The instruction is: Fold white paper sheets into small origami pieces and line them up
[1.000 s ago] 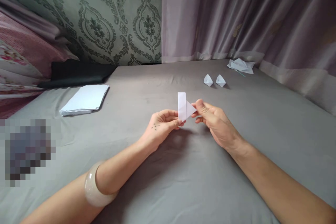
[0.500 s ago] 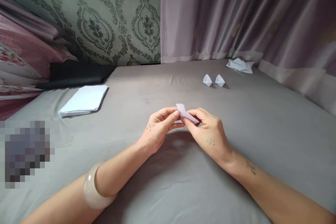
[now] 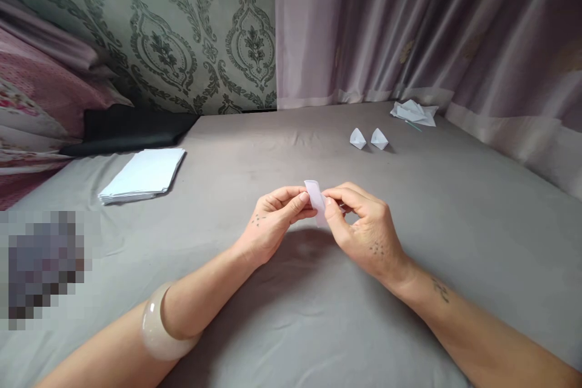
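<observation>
Between my two hands is a small folded piece of pale pinkish paper (image 3: 317, 201), held above the grey sheet. My left hand (image 3: 276, 218) pinches its left edge between thumb and fingers. On the other side my right hand (image 3: 366, 224) is closed on the paper's right part, its thumb pressing near the middle. Some of the paper is hidden behind the right fingers. Beyond the hands stand two small folded white paper shapes (image 3: 357, 139), side by side.
A stack of white paper (image 3: 143, 174) lies to the left, with black cloth (image 3: 136, 128) behind it. At the far right are crumpled or folded white papers (image 3: 413, 111) and a thin greenish stick (image 3: 413, 126). Purple curtains (image 3: 364, 24) hang along the back and right.
My right thumb has shifted up and right on the paper. The slanting strip now hangs nearly upright, with its lower end showing. My left hand keeps its pinch.
</observation>
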The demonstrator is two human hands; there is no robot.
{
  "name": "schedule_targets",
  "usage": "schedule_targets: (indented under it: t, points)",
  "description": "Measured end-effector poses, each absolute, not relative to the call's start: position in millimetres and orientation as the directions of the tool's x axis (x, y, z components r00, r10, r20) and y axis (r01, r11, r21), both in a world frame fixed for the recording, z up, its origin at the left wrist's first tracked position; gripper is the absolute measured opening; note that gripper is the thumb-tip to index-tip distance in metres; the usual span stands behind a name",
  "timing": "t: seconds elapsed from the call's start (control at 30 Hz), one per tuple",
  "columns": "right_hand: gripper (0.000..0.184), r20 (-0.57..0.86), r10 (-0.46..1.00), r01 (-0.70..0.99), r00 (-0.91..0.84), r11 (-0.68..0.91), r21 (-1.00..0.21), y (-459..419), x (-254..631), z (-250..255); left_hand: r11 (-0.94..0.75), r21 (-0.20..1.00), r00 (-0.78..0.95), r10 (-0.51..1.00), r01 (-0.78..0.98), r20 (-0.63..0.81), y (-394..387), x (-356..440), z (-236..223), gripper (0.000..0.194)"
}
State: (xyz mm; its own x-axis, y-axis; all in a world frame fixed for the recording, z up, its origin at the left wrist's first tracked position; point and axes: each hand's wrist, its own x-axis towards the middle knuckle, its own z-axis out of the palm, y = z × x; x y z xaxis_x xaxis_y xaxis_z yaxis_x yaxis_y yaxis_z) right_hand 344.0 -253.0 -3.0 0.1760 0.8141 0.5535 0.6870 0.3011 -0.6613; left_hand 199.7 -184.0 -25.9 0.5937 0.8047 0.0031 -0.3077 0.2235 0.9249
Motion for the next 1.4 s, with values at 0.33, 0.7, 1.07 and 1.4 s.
schedule_targets:
  t: [0.33, 0.7, 1.07, 1.4]
  points:
    - [0.008, 0.42, 0.879, 0.551, 0.227, 0.24, -0.799, -251, 347, 4, 0.185, 0.958, 0.628, 0.778, -0.219, -0.006, -187, 198, -23, 0.022]
    - [0.01, 0.463, 0.858, 0.556, 0.221, 0.279, -0.783, -253, 344, 1, 0.248, 0.935, 0.612, 0.79, -0.254, -0.043, -189, 200, -20, 0.022]
    - [0.019, 0.637, 0.76, 0.7, 0.125, 0.388, -0.6, -255, 345, -2, 0.275, 0.918, 0.621, 0.783, -0.285, -0.042, -190, 200, -19, 0.016]
    - [0.026, 0.689, 0.724, 0.815, 0.034, 0.379, -0.438, -254, 345, -12, 0.315, 0.904, 0.605, 0.792, -0.291, -0.081, -188, 200, -19, 0.015]
